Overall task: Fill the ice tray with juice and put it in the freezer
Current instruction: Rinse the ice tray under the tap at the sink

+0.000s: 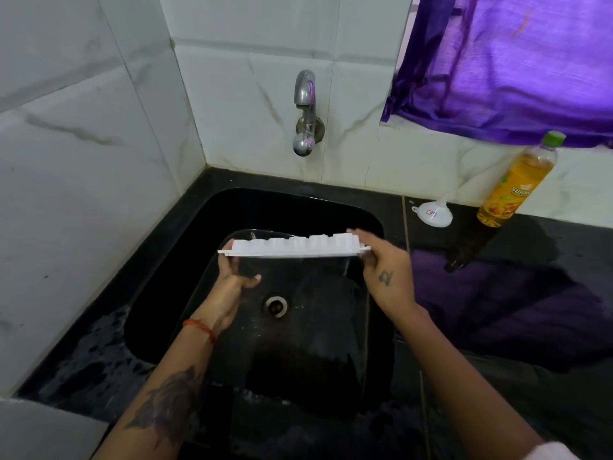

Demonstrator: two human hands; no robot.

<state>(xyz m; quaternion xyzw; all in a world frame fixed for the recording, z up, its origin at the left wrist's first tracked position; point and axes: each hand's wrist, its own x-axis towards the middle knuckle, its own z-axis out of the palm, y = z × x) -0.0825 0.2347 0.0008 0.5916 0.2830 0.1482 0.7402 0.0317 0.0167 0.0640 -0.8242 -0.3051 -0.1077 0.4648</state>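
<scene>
I hold a white plastic ice tray (293,246) over the black sink (331,207), turned so its cube pockets bulge upward and its open side faces down. My left hand (232,283) grips its left end from below, and my right hand (388,267) grips its right end. A bottle of yellow juice (517,184) with a green cap stands on the black counter at the right. Beside it lies a small white funnel (433,212).
A chrome tap (305,114) juts from the white tiled wall above the sink. The drain (276,305) sits at the sink's middle. A purple curtain (514,61) hangs at the upper right. The wet black counter (530,293) stretches to the right.
</scene>
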